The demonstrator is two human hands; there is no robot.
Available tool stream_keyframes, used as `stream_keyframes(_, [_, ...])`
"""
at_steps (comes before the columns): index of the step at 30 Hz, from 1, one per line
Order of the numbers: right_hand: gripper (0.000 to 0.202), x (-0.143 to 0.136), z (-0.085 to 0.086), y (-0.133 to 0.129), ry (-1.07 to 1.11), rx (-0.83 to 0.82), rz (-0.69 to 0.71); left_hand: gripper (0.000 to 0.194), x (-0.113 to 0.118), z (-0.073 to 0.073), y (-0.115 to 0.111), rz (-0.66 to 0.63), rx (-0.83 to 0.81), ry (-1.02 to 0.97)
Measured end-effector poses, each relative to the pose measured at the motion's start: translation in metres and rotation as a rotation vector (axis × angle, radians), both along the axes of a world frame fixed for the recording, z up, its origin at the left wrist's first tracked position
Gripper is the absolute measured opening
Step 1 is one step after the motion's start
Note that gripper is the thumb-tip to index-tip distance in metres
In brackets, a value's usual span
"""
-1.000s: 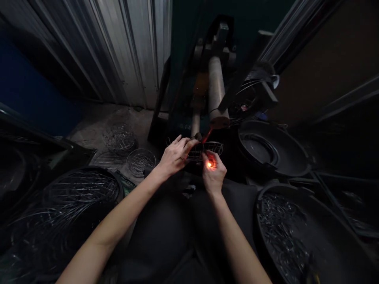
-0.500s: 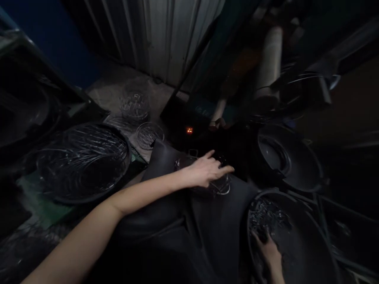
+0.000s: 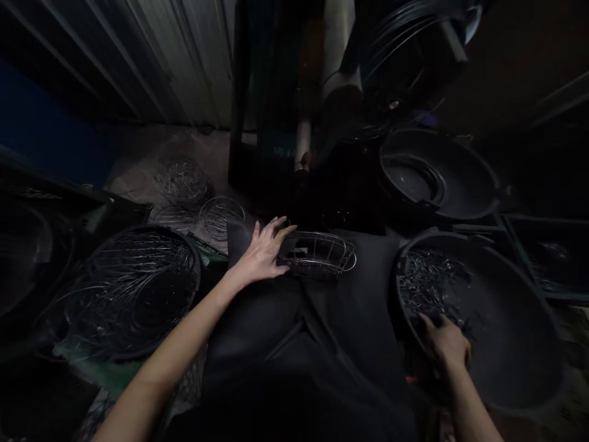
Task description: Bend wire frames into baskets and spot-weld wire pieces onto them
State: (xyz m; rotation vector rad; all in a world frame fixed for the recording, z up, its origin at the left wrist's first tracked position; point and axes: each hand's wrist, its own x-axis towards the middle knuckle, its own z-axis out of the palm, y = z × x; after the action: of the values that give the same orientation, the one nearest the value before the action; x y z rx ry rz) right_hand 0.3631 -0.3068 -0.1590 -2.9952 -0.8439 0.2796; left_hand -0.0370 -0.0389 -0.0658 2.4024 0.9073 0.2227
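My left hand (image 3: 263,253) is open at the left end of a small wire basket (image 3: 329,253), its fingers spread and thumb apart. Whether it touches the wire cannot be told. The basket lies on a dark apron or cloth (image 3: 363,294) over my lap. Down at the right, my right hand (image 3: 447,342) is in a large black basin (image 3: 510,331), at the edge of a heap of small shiny dark pieces (image 3: 432,282). Its fingers look curled, with their tips lost in shadow; anything in them is hidden. Something yellow shows on each hand.
A round black tub of thin wires (image 3: 133,276) stands at the left. Wire baskets (image 3: 181,178) sit on the floor behind. Ahead is a dark machine with a pale cylinder (image 3: 340,55). Another black basin (image 3: 464,178) stands at the back right.
My left hand has moved off the top of the wire basket to its left end, uncovering it. My right hand's fingers, spread before, now look curled. The view has turned to the right.
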Motion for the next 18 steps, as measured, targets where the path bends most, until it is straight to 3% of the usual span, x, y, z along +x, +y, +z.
stream_keyframes(4, [0.037,-0.008,0.013,0.004,-0.083,0.051,-0.067,0.085,0.012,-0.006,0.002,-0.001,0.014,0.02])
stream_keyframes(9, [0.043,-0.019,0.035,0.02,-0.197,0.241,-0.021,0.091,0.015,-0.009,0.006,-0.007,0.012,0.013])
stream_keyframes(15, [0.047,-0.052,0.063,0.041,-0.094,0.437,-0.135,0.095,0.014,-0.013,0.006,-0.018,0.028,-0.11])
stream_keyframes(18, [0.045,-0.084,0.065,0.05,0.017,0.529,0.053,0.094,0.011,-0.014,0.006,-0.02,0.05,-0.197])
